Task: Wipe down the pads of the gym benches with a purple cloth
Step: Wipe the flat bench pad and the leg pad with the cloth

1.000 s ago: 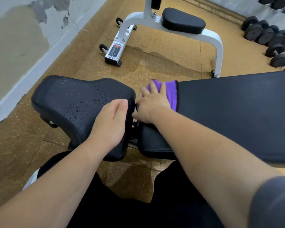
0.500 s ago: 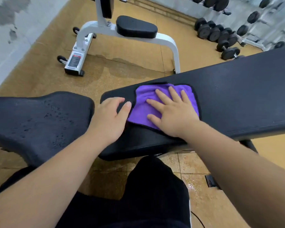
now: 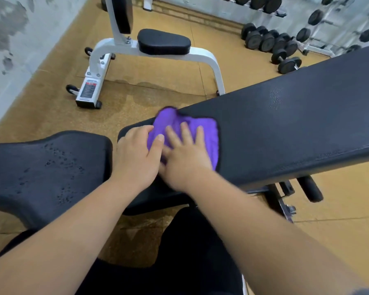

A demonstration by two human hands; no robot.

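A purple cloth (image 3: 208, 135) lies on the near end of the long black back pad (image 3: 285, 128) of the bench in front of me. My right hand (image 3: 186, 156) presses flat on the cloth with its fingers spread. My left hand (image 3: 136, 154) sits at the pad's end, its thumb lying over the cloth's left edge and its fingers curled against it. The cloth is bunched up at its far left corner. To the left, the black seat pad (image 3: 51, 167) carries several water drops.
A second bench with a white frame (image 3: 209, 58) and a small black pad (image 3: 163, 44) stands on the cork-coloured floor beyond. Several black dumbbells (image 3: 273, 43) lie by a rack at the back right. A peeling wall runs along the left. My dark-clothed legs are below.
The view has swung right and up along the bench. My left hand has moved from the seat pad to the back pad's end and onto the cloth's edge. The cloth has bunched up.
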